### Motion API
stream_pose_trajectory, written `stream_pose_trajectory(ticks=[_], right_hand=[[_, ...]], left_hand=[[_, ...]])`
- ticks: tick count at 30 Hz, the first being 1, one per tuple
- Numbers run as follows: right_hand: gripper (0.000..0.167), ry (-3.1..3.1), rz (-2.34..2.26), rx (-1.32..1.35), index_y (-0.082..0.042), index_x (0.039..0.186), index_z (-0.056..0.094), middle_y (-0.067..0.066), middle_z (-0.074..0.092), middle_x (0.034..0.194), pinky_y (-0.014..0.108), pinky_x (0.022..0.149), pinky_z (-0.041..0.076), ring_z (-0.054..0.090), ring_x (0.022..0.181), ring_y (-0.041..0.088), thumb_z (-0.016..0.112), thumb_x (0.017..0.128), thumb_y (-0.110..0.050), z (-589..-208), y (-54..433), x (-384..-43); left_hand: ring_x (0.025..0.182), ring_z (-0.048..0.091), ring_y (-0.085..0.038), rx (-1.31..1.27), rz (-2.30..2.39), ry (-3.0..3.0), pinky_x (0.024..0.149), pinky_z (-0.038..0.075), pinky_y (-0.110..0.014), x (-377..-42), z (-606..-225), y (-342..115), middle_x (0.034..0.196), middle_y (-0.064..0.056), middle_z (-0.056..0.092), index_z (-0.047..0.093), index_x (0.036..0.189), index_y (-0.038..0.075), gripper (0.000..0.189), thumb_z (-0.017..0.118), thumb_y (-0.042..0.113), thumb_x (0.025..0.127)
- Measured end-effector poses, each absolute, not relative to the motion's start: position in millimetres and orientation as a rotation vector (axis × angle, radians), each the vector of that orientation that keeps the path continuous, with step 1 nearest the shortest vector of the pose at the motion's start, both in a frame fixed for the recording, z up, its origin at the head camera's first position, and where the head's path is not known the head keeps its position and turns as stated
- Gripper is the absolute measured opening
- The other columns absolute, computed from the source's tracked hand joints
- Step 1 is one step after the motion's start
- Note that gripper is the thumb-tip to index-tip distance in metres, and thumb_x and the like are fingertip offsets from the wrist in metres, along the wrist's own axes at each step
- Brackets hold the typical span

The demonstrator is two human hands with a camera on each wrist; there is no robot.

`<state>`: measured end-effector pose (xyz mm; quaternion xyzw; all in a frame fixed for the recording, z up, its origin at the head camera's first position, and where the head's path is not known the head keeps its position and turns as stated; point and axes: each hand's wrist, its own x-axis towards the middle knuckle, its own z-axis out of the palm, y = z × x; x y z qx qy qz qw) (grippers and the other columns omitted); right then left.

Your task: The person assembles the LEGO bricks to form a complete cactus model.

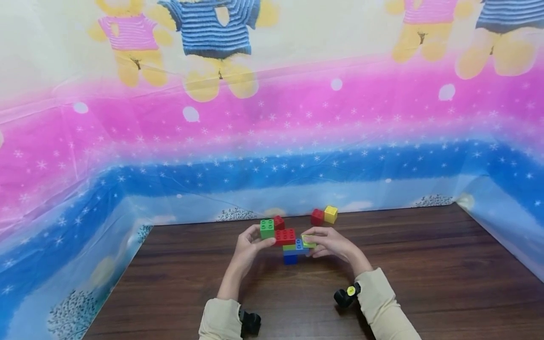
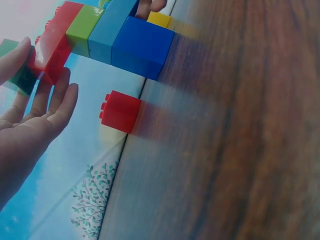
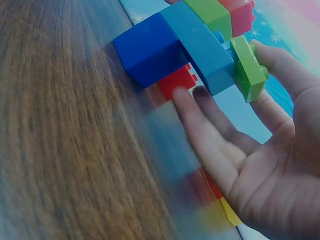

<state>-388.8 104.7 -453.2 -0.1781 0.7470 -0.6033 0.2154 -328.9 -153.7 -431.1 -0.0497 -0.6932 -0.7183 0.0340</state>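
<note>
Both wrist views near brick stack [image 3: 197,46]

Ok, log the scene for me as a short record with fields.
left hand: grips the green brick
right hand: pinches the lime piece by the light blue brick; seating unclear
stack bottom: dark blue brick
under green brick: long red brick
loose behind stack: small red brick
back right: another red brick, yellow brick

Partly covered: green brick [image 2: 25,77] at ten o'clock, left wrist view; yellow brick [image 3: 230,212] at five, right wrist view.
</note>
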Motion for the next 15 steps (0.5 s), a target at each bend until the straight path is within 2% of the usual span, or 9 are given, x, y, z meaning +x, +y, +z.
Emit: stream_pose_trajectory(ticks=[15], right_hand=[[0.052,1.825,-1.793,-0.505,0.008,0.139,0.042,0.008,0.066,0.111,0.024,0.081,0.057,0.072,0.092,0.017,0.053,0.1,-0.025,-455.7,95.6,-385.6]], left_hand=[[0.1,0.068,-0.015,-0.164,-2.21,-2.13,0.089,0.052,-0.031,-330.1,-432.4,-154.7,0.1,0.003,0.067,0.061,0.114,0.003,0.033,0.071,0.003,0.083]])
